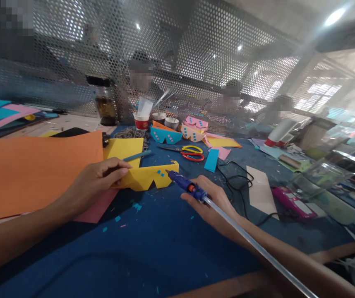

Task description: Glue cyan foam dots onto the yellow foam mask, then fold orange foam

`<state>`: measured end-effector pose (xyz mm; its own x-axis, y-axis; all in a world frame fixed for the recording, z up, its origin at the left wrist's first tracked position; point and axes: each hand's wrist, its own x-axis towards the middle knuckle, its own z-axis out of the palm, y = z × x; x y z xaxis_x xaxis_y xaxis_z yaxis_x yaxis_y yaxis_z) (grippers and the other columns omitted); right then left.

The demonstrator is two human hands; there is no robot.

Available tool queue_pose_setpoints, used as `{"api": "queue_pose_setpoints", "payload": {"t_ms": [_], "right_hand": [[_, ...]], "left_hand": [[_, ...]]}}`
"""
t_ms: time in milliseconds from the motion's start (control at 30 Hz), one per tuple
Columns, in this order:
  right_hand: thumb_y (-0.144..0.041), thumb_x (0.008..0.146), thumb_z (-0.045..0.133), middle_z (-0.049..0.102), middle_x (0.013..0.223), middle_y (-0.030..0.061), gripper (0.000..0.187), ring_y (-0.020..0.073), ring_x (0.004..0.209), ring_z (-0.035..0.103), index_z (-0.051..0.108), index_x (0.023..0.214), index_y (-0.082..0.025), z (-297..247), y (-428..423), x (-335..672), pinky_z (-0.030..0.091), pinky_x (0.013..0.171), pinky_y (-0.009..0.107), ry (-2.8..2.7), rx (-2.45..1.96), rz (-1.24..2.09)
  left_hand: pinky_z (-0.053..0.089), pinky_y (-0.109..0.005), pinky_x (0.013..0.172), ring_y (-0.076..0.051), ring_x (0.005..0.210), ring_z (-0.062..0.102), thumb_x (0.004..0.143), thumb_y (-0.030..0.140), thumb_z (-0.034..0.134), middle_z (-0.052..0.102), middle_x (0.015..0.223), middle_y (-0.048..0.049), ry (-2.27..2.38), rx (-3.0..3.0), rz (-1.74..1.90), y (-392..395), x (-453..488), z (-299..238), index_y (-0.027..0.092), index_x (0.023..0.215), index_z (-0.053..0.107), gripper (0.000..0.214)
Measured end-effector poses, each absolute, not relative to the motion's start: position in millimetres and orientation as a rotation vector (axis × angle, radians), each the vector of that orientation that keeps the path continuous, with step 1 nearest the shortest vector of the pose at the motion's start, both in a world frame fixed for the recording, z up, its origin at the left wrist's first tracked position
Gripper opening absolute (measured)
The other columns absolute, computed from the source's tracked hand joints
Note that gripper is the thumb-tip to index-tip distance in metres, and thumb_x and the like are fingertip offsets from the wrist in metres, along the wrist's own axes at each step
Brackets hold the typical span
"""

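My left hand (104,178) pinches the left end of a yellow paper mask (137,177), a folded strip with notches cut in its lower edge. Two small blue paper squares (160,173) sit on its right part. My right hand (211,196) is wrapped round a blue glue gun (186,185) with a long clear glue stick (252,242) sticking out of its back. The gun's nozzle points at the mask close to the blue squares; whether it touches the paper I cannot tell. Tiny blue paper scraps (137,206) lie on the table below.
Orange sheets (41,174) cover the left side. Behind the mask lie scissors (190,153) and finished-looking blue (166,137) and pink (196,123) paper pieces. Paper cups (142,123) and a jar (105,105) stand by the perforated screen. A black cable (236,178) and magenta device (292,202) are at right.
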<state>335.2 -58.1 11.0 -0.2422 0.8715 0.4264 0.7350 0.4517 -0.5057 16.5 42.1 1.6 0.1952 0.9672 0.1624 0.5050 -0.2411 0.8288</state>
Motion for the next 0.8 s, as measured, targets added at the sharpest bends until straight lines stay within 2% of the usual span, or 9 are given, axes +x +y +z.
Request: {"api": "queue_pose_setpoints", "payload": {"t_ms": [100,200,433,800], "right_hand": [[-0.044,0.103,0.065,0.063,0.09,0.0022,0.023,0.0162,0.074,0.061,0.064,0.094,-0.022,10,-57,337,0.044,0.067,0.027,-2.052,-1.32,0.284],[-0.045,0.102,0.066,0.061,0.091,0.0023,0.025,0.0159,0.074,0.06,0.064,0.093,-0.022,11,-57,338,0.044,0.068,0.028,-2.077,-1.317,0.353],[-0.047,0.103,0.064,0.058,0.094,0.0015,0.029,0.0155,0.076,0.058,0.059,0.089,-0.023,11,-59,339,0.043,0.07,0.029,-2.084,-1.34,0.414],[-0.047,0.104,0.063,0.055,0.09,-0.0005,0.031,0.0137,0.071,0.055,0.053,0.088,-0.022,9,-59,338,0.037,0.064,0.027,-2.159,-1.383,0.321]], "left_hand": [[0.064,-0.037,0.082,-0.028,0.1,0.073,0.084,0.064,0.064,0.078,0.105,-0.0058,1.385,1.829,0.93,47,12,-4,0.023,0.103,0.078,0.048],[0.064,-0.04,0.083,-0.03,0.1,0.074,0.083,0.067,0.063,0.079,0.104,-0.0063,1.408,1.823,0.924,51,8,-11,0.023,0.106,0.077,0.051],[0.058,-0.033,0.073,-0.024,0.084,0.07,0.08,0.063,0.062,0.078,0.096,-0.004,1.477,1.881,0.956,47,12,-3,0.024,0.096,0.079,0.046],[0.055,-0.031,0.076,-0.024,0.088,0.07,0.077,0.064,0.061,0.078,0.099,-0.0035,1.483,1.841,0.931,45,14,0,0.024,0.097,0.078,0.047]]}}
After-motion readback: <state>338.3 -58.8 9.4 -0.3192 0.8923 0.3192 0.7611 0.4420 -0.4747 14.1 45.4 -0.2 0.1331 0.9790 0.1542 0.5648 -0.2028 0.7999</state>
